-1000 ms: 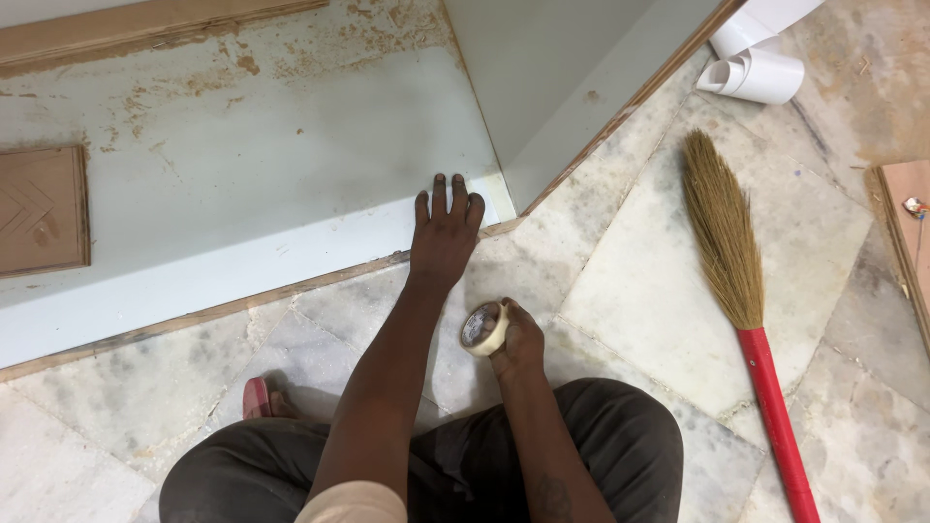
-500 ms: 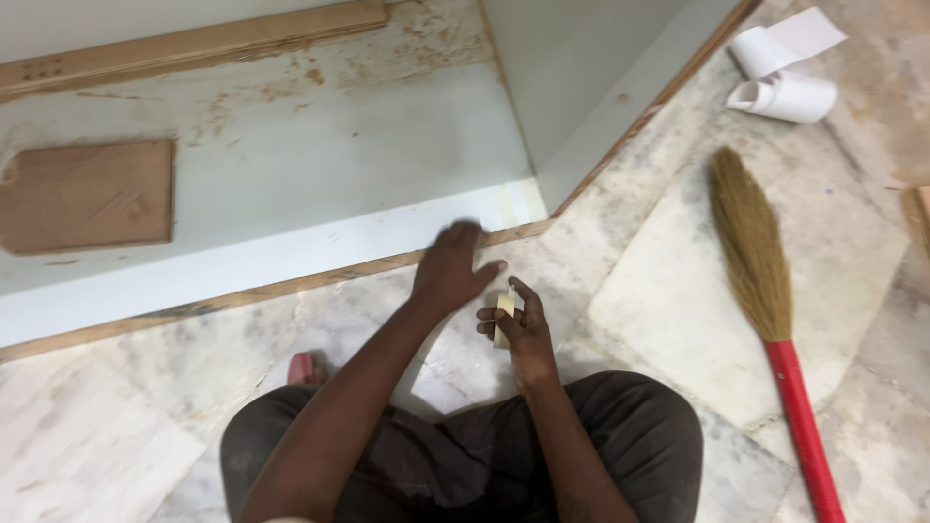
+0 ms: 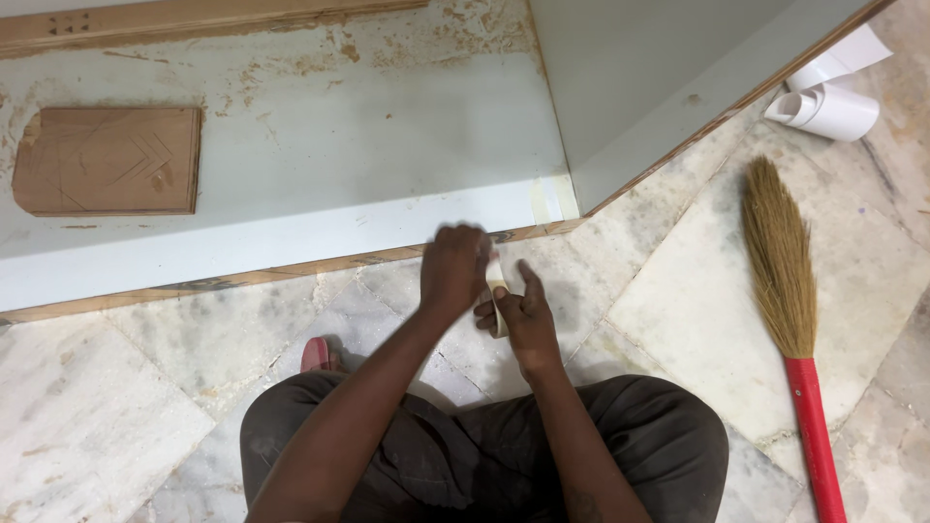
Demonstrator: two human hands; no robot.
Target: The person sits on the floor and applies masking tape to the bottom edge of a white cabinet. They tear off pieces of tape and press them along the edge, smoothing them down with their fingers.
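Left hand (image 3: 453, 268) blurred; broom (image 3: 790, 320) handle cut off.

Marble floor (image 3: 678, 310) of pale, veined slabs with diagonal joints. Lying flat on it: a large white panel (image 3: 320, 165) with wood edging, dusted with sawdust, which carries a brown wooden board (image 3: 108, 161). At right, a grass broom (image 3: 780, 257) with a red handle lies on the floor; rolled white sheets (image 3: 823, 107) rest near the upper right corner.

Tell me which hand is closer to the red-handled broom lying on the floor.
Right. The right hand, holding a tape roll, sits nearer the broom off to its right; the left hand is farther, beyond the tape roll.
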